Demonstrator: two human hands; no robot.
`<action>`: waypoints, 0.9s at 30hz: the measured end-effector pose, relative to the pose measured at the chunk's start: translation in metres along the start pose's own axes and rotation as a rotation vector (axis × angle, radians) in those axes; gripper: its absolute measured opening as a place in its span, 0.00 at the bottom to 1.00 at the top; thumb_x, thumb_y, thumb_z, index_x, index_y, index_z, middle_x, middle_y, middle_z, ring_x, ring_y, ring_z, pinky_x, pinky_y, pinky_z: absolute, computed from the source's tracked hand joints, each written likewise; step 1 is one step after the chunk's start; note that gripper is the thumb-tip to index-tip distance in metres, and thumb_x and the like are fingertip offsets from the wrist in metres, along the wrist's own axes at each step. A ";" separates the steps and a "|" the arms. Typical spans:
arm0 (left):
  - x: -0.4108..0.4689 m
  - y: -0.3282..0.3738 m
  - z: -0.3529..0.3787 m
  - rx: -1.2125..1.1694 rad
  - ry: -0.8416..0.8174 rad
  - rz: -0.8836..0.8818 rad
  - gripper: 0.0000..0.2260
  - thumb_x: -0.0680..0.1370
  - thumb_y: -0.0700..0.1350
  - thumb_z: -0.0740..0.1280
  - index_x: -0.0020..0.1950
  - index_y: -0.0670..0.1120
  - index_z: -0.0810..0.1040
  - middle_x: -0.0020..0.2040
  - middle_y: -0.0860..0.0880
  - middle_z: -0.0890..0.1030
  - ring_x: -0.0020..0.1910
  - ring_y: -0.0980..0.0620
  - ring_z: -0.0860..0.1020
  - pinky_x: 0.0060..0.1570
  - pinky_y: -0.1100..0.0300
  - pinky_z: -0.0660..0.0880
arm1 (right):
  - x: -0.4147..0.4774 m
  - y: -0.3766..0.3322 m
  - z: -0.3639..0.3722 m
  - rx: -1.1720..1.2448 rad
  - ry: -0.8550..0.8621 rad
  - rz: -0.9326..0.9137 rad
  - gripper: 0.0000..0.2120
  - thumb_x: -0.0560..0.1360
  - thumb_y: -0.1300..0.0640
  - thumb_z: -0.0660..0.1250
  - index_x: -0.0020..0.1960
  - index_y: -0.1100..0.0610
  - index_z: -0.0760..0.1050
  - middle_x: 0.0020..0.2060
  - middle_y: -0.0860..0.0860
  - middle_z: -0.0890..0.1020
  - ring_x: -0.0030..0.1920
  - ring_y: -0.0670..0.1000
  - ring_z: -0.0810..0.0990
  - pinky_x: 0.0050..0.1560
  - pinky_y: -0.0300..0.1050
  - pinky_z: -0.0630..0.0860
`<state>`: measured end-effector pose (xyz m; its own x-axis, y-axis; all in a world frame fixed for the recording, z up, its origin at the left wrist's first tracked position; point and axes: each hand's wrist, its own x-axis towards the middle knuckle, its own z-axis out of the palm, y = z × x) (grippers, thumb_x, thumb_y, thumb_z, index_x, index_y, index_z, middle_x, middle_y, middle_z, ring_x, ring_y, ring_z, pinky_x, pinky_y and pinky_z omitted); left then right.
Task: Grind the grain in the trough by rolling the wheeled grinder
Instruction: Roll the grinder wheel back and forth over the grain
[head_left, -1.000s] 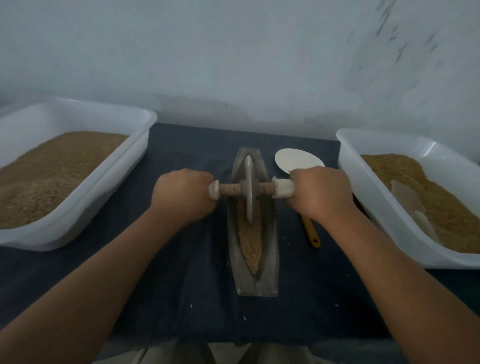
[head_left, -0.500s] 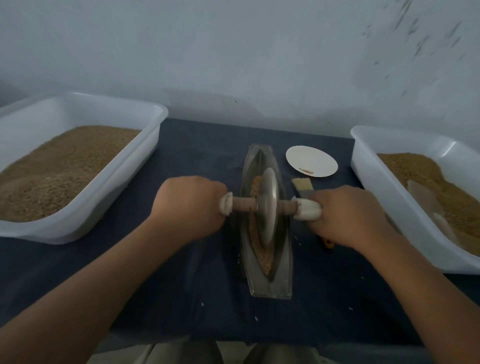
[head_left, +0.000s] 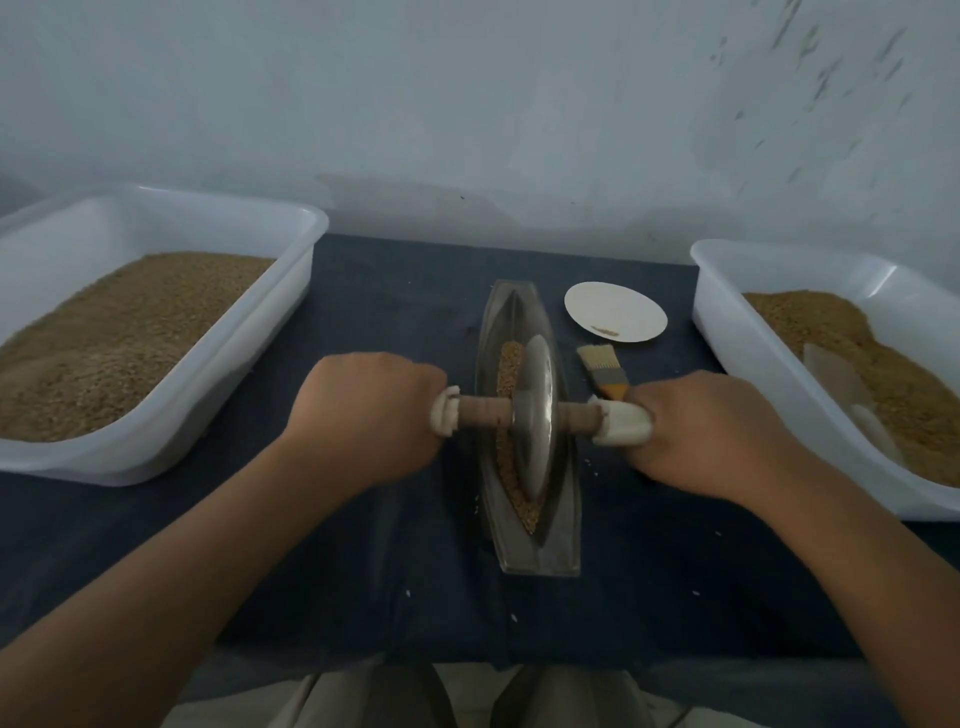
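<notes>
A narrow boat-shaped metal trough lies lengthwise on the dark blue cloth in the middle. Brown grain lines its groove. The wheeled grinder, a metal disc on a wooden axle with pale end grips, stands upright in the groove around mid-trough. My left hand is closed around the left grip. My right hand is closed around the right grip. The disc hides part of the grain.
A white tub of brown grain stands at the left, and a second white tub with grain and a pale scoop at the right. A small white dish and a brush lie just right of the trough. A wall is close behind.
The grinder has rolled from the far end of the trough toward me, both hands travelling with it. The brush head, hidden before, now shows.
</notes>
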<state>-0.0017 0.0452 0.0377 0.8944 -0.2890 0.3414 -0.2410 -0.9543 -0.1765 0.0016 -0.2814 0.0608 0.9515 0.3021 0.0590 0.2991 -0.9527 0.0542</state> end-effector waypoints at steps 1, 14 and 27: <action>-0.002 -0.001 -0.001 -0.003 -0.003 -0.001 0.17 0.79 0.62 0.58 0.35 0.54 0.68 0.29 0.55 0.71 0.26 0.57 0.67 0.27 0.61 0.56 | -0.003 0.001 0.002 -0.011 0.021 -0.002 0.10 0.66 0.32 0.56 0.38 0.36 0.69 0.29 0.41 0.75 0.32 0.41 0.75 0.33 0.43 0.74; 0.075 0.010 0.012 -0.023 -0.153 -0.061 0.07 0.74 0.53 0.66 0.38 0.53 0.75 0.35 0.54 0.76 0.31 0.52 0.74 0.31 0.57 0.67 | 0.088 0.002 0.019 -0.108 0.084 0.165 0.11 0.72 0.42 0.68 0.35 0.46 0.73 0.31 0.45 0.77 0.32 0.47 0.75 0.32 0.44 0.67; 0.013 -0.009 -0.008 -0.230 -0.375 0.140 0.07 0.74 0.52 0.68 0.44 0.58 0.70 0.39 0.56 0.76 0.37 0.57 0.74 0.36 0.56 0.72 | 0.013 -0.009 0.004 -0.190 0.146 -0.013 0.14 0.73 0.34 0.62 0.41 0.43 0.72 0.30 0.44 0.74 0.32 0.48 0.76 0.32 0.46 0.74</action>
<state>0.0094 0.0496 0.0515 0.9116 -0.4095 -0.0364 -0.4087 -0.9123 0.0266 0.0116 -0.2687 0.0567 0.9228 0.3295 0.1995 0.2794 -0.9291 0.2421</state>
